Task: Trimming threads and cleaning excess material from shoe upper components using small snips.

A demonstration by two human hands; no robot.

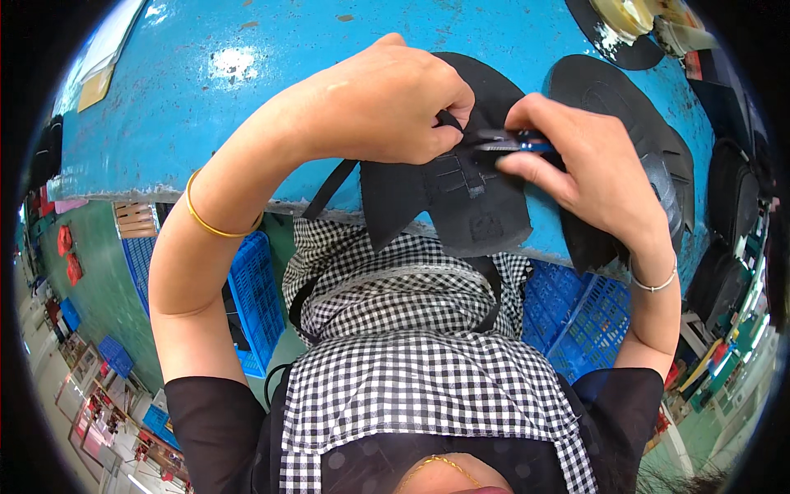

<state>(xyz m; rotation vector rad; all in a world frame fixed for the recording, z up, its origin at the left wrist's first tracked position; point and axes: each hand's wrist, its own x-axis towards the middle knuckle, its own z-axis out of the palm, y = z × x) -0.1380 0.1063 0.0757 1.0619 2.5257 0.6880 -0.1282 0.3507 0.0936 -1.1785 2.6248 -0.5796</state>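
Observation:
A flat black material piece point(481, 193) with stitched lines lies over the near edge of the blue worktable point(329, 49). My left hand point(411, 103) is closed over it, pinching a narrow black strap point(332, 188). One stretch of that strap trails down past the table edge. In my right hand point(580, 156), between thumb and fingers, is a small pair of thread snips point(506, 143) with metal blades and a blue part. The blades point toward my left fingers, just above the black piece. Motion blurs their tips.
More black pieces point(613, 99) lie stacked to the right. Tubs point(624, 18) stand at the far right corner. Papers point(107, 49) rest at the far left. Blue plastic crates point(257, 300) sit below the table edge on both sides of my checked apron point(411, 354).

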